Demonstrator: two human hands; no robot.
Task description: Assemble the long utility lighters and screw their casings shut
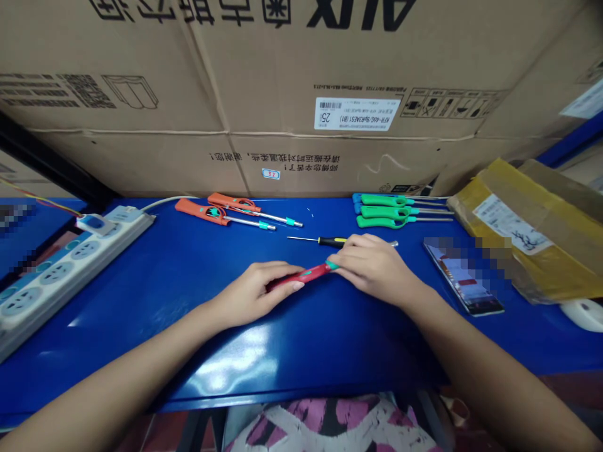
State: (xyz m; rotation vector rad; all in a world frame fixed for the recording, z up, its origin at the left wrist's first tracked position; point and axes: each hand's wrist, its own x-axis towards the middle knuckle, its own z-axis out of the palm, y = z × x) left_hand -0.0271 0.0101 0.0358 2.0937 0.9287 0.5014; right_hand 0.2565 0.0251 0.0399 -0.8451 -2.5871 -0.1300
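Note:
A red long-neck lighter (315, 272) with a teal collar is held level above the blue table. My left hand (257, 290) wraps its handle, with the thumb along the near side. My right hand (372, 267) closes around the collar and neck, hiding most of the tube; a metal tip (394, 243) shows beyond the fingers. Just behind my right hand lies a screwdriver (332, 241) with a black and yellow handle, partly covered by that hand.
Two orange lighters (200, 211) lie at the back left, and several green lighters (381, 212) at the back right. A power strip (61, 270) runs along the left. On the right are a phone (464, 276) and a taped package (513, 220). A large cardboard box (282, 119) stands behind.

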